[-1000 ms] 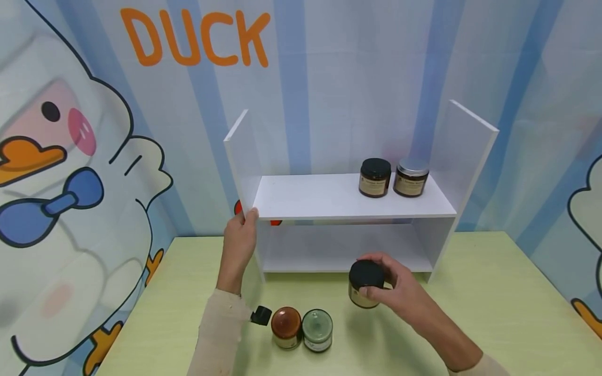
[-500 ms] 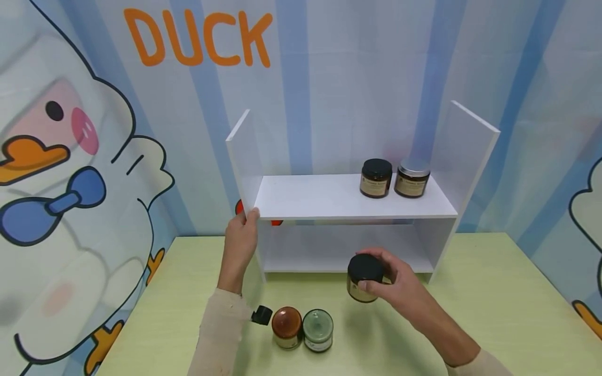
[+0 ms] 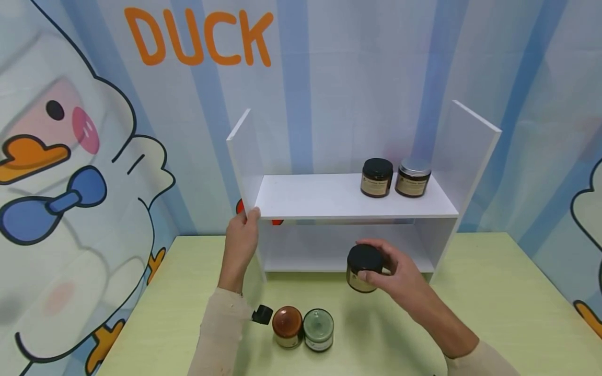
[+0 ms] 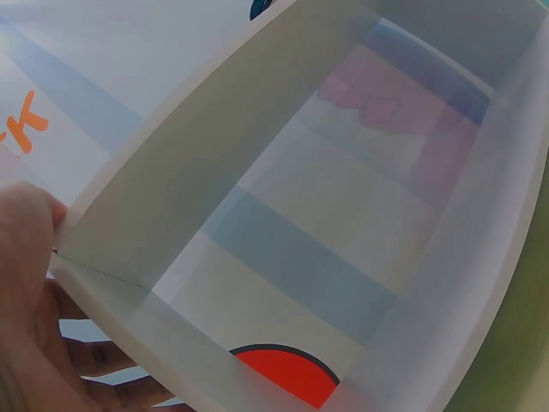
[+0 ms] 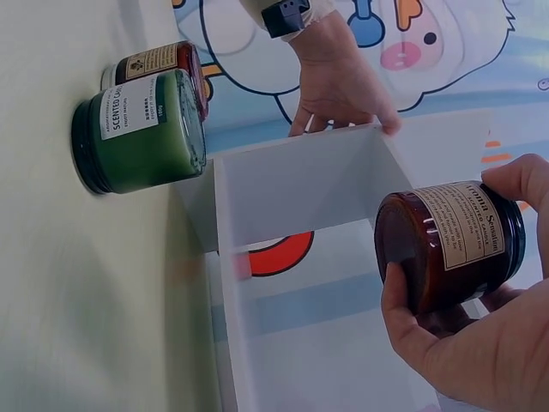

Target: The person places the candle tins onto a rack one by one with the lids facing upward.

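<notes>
My right hand [image 3: 402, 277] holds an amber scented candle jar [image 3: 364, 261] with a black lid above the table, in front of the white shelf unit's lower level. In the right wrist view the thumb and fingers wrap the jar [image 5: 450, 245], and its cream label faces the camera. My left hand [image 3: 241, 243] grips the left side panel of the white two-level shelf unit [image 3: 305, 201] where the upper board meets it. The left wrist view has the thumb in front of that panel edge and the fingers [image 4: 103, 356] behind it.
On the upper board's right part stand a black-lidded jar [image 3: 376, 180] and a silver-lidded jar [image 3: 414, 181]. A reddish-brown candle jar [image 3: 287, 326] and a green candle jar [image 3: 318, 329] stand side by side on the pale green table [image 3: 489, 292], near my left sleeve [image 3: 218, 329].
My right hand has lifted the candle jar somewhat higher and toward the shelf unit. The left hand keeps its grip on the side panel, and the other jars stay where they were.
</notes>
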Demonstrator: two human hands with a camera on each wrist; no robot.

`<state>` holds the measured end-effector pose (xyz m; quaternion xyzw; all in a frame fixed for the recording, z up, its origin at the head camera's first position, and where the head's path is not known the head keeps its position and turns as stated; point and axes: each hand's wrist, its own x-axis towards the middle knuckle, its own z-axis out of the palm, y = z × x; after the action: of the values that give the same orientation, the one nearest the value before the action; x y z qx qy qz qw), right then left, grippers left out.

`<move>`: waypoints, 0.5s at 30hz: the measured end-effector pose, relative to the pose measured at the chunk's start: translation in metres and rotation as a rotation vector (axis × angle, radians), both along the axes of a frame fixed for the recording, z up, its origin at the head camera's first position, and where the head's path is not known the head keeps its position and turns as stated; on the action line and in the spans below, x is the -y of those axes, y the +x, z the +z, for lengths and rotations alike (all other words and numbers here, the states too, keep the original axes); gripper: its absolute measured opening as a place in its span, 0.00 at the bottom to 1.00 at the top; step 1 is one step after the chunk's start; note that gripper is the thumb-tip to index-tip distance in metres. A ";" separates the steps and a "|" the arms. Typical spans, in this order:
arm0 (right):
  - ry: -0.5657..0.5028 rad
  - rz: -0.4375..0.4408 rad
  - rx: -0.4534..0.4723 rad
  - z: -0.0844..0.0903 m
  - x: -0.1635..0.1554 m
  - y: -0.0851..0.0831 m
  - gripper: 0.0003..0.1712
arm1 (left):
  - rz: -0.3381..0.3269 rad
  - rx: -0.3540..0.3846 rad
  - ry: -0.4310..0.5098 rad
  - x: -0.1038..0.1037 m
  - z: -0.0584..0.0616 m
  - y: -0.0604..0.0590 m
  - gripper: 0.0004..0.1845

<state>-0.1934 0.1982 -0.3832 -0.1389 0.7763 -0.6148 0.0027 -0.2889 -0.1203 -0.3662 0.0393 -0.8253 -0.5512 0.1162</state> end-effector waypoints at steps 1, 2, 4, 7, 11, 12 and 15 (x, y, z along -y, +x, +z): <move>0.002 -0.002 0.004 0.001 0.000 0.000 0.33 | 0.001 0.000 0.000 0.000 0.000 0.000 0.28; 0.003 -0.005 0.009 0.002 0.000 0.000 0.33 | -0.001 0.002 0.000 0.000 0.000 0.000 0.28; 0.006 -0.007 0.012 0.004 0.000 0.000 0.33 | 0.001 0.004 0.003 0.000 0.000 0.000 0.29; 0.002 -0.011 0.024 0.008 -0.001 0.000 0.33 | 0.008 0.011 -0.001 0.000 0.000 0.000 0.29; -0.006 -0.006 0.020 0.011 -0.002 -0.001 0.33 | 0.014 0.022 -0.004 0.000 0.001 -0.001 0.29; -0.008 -0.004 0.018 0.012 -0.002 -0.002 0.33 | 0.016 0.026 -0.004 -0.001 0.001 -0.001 0.29; -0.003 0.001 0.006 0.014 -0.002 -0.004 0.33 | 0.012 0.035 0.004 -0.001 0.002 0.000 0.29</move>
<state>-0.1979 0.2006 -0.3691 -0.1375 0.7754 -0.6163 0.0052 -0.2889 -0.1195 -0.3644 0.0540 -0.8258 -0.5514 0.1051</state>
